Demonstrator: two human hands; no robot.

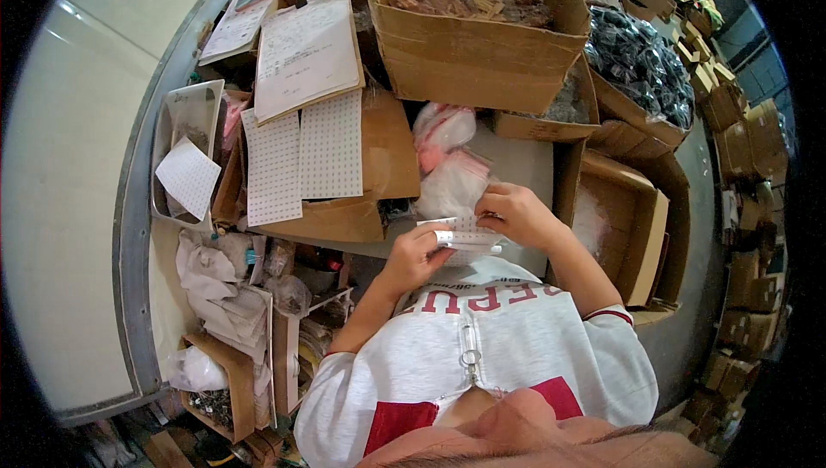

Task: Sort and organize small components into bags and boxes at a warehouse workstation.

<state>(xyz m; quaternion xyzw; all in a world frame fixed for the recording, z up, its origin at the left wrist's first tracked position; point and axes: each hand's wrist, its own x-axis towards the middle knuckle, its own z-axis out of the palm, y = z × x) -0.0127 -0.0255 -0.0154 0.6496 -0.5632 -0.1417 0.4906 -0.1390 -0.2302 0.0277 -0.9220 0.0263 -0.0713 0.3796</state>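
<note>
My left hand (415,255) grips a folded sheet of small printed labels (469,238) in front of my chest, its fingers closed round the left end. The sheet is white with rows of tiny dark print, and part of it is bent over. At its upper right edge, my right hand (519,217) is closed in a pinch; what lies between the fingertips is too small to make out. Just beyond both hands lies a pile of clear plastic bags (456,182) with pinkish-red edges. A second bundle of clear bags (445,126) sits behind it.
Label sheets (274,167) and stacked papers (307,55) lie on cardboard at the left. A large carton (482,64) of wrapped items stands ahead. To the right are an open carton (632,223) and one with dark bagged items (641,68). A white bin (163,145) stands far left.
</note>
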